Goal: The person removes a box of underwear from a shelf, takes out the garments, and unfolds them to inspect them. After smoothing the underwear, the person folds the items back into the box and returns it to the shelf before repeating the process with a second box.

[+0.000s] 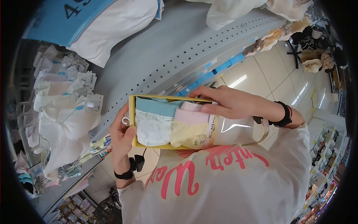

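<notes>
In front of my shirt is a shallow yellow box (132,112) with folded underpants inside. One pair (153,125) is white printed with a teal waistband; the other (189,127) is yellow and pink. My left hand (121,130) grips the box's left end, thumb in front, beside a small white hook (125,121). My right hand (227,101) holds the box's right part, with fingers over the far edge and thumb near the pink waistband. Below it, a clear plastic cover (238,128) with a printed label strip (212,130) extends right from the box.
A grey perforated shelf (149,56) stands just beyond the box. White garments with tags (63,108) hang at left, and a blue sign (67,18) is at upper left. More garments hang at upper right above the tiled floor (276,71). Stocked shelves (328,156) line the right.
</notes>
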Tool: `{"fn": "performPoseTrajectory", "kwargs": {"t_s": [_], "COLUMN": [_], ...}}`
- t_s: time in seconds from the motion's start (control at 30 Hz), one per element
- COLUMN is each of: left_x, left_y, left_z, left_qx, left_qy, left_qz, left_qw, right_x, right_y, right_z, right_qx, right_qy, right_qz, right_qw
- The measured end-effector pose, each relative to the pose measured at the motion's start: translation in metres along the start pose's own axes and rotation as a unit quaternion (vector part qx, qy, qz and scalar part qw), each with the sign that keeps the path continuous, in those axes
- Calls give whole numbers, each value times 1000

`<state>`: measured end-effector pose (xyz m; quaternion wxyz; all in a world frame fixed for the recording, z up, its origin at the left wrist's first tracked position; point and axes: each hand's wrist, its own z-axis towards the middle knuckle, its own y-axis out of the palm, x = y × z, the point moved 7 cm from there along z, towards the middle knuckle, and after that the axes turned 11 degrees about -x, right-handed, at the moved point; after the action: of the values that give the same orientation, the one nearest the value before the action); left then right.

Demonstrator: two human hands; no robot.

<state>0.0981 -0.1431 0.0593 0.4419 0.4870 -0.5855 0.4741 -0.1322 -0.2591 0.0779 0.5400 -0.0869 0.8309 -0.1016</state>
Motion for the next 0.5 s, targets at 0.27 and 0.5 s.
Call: {"fn": "performPoseTrajectory", "kwargs": {"t_s": [0.27, 0.5], "left_x": [13, 27], "left_y": [-3, -3], "left_z": [-5, 3], "left_qx": [13, 24], "left_qy": [34, 118], "left_qz": [-33, 27], "left_qw": [999, 992], "right_x": [4, 35], "right_y": [-2, 4], "right_z": [-9, -26], "right_qx": [-40, -97], "right_qy": [-76, 12], "right_qz": [119, 107], "right_qw": [989, 989]}}
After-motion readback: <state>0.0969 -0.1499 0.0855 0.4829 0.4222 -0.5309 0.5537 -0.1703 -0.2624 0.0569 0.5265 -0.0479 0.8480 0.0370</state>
